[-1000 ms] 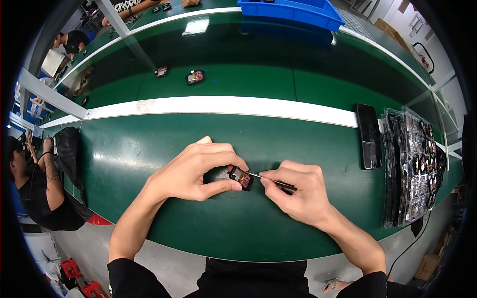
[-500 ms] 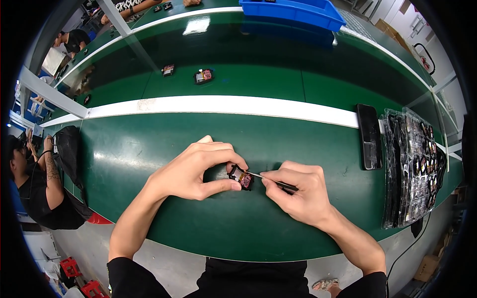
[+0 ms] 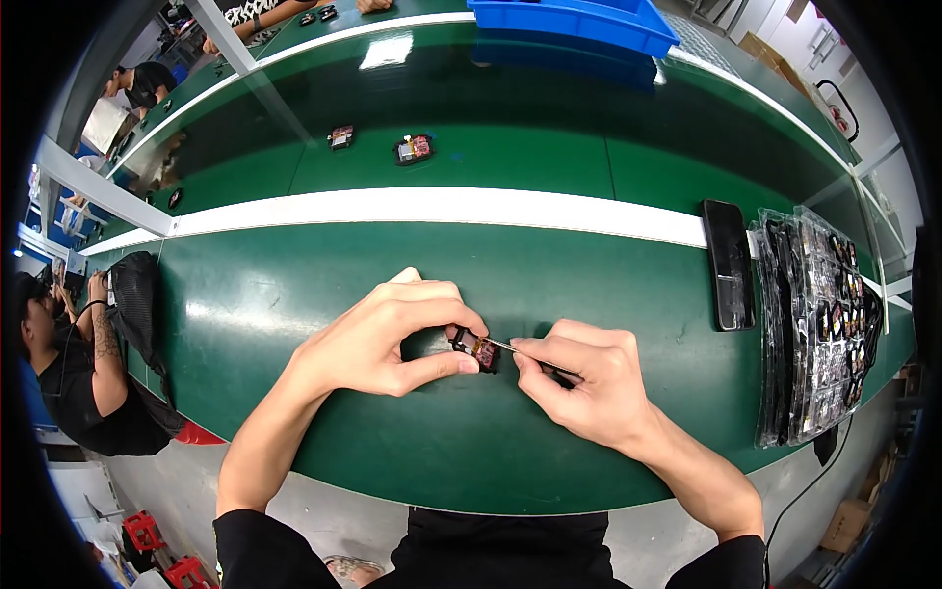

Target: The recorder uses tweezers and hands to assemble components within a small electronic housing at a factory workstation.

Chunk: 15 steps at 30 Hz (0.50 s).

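Observation:
My left hand (image 3: 388, 329) grips a small black electronic module (image 3: 474, 348) between thumb and fingers, just above the green table. Its open face shows a silvery block, a yellow strip and a reddish circuit board. In my right hand (image 3: 592, 380) is a pair of slim tweezers (image 3: 503, 346), dark along the body with a silvery tip. The fingers pinch it, and the tip touches or nearly touches the module's upper right edge. Fine detail at the tip is too small to make out.
Beyond a white rail (image 3: 442, 206), two similar modules (image 3: 413, 149) lie on a green belt. A black phone (image 3: 727, 265) sits at right beside stacked clear trays (image 3: 819, 329) of small parts. A blue bin (image 3: 579, 25) stands far back. A co-worker (image 3: 83, 363) sits at left near a black bag (image 3: 134, 304).
The modules on the far green belt have shifted slightly right. Both my hands stay almost in place; the tweezers' tip has moved only a touch at the module's edge.

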Motion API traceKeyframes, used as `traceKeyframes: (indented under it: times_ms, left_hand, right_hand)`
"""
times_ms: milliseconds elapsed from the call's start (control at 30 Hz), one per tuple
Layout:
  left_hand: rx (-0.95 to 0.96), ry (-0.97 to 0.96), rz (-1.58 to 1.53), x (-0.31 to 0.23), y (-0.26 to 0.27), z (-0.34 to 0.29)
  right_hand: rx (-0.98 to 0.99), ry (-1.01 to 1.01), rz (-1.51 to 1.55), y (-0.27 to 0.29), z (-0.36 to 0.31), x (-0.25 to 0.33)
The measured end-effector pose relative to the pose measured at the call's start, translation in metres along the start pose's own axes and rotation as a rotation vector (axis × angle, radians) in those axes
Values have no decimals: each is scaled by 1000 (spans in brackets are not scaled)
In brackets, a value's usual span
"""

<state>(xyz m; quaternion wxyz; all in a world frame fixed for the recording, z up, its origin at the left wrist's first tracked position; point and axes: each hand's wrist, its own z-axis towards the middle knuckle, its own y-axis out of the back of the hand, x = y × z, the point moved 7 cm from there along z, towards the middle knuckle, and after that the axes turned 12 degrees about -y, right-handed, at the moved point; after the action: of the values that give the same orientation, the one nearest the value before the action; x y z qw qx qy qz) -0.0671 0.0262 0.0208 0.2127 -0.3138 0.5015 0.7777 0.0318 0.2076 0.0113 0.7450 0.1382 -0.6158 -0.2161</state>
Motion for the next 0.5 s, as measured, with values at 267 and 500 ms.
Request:
traceKeyframes:
  times_ms: [267, 500]
  left_hand:
    - [17, 27, 9, 1, 4, -1]
    - [0, 15, 67, 3, -3, -1]
  right_hand:
    - [15, 47, -71, 7, 1, 7]
    - [19, -131, 127, 8, -2, -4]
